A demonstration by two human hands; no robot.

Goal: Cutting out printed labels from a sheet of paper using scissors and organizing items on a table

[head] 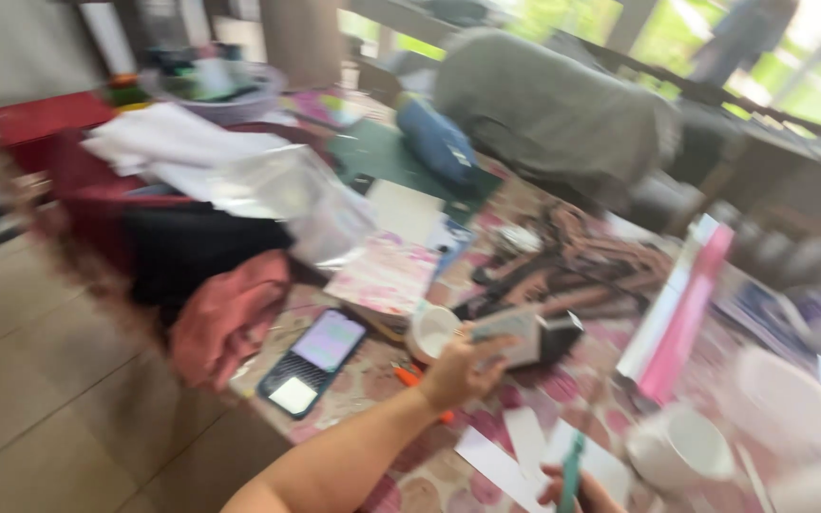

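Observation:
The picture is blurred by motion. My left hand [463, 366] reaches over a cluttered table and grips a small pale box-like object [515, 334] with a dark end. Beside it lies a white roll of tape [429, 331]. My right hand [577, 489] shows only at the bottom edge, its fingers closed on a thin teal stick-like tool [572, 470], above white paper strips [515, 456]. The table [372, 375] has a pink patterned cover.
A phone [315, 359] lies near the table's left edge beside a pink cloth [230, 313]. Pink and white sheets [681, 313], a white cup [681, 446], a clear plastic bag [306, 199], brown cut-out pieces [572, 266], a blue pouch [439, 142] and a grey-draped chair [553, 109] crowd the scene.

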